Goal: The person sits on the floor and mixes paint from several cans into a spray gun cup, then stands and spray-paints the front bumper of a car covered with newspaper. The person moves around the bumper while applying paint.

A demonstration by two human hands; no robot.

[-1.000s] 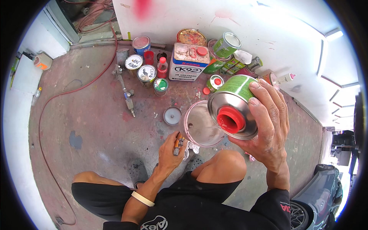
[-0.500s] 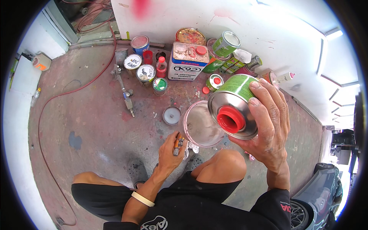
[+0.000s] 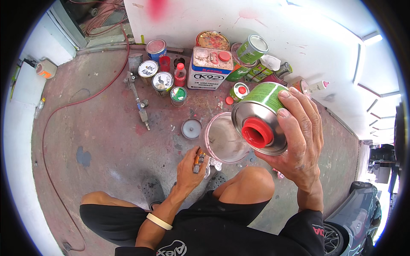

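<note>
Green can (image 3: 258, 112), in right grip (image 3: 302, 143), tilted (steeply)

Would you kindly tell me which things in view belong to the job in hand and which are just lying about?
Apparently in use:
green can, tilted in right hand
translucent cup
orange-and-metal part in left hand

Apparently lying about:
red hose
red-capped bottle
yellow-capped bottle

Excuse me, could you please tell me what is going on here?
The person's right hand tips a green can over a clear cup, and a thin stream seems to run from the can's red spout into it. The left hand grips an orange-and-metal tool by the cup. A grey lid lies on the floor.
</note>
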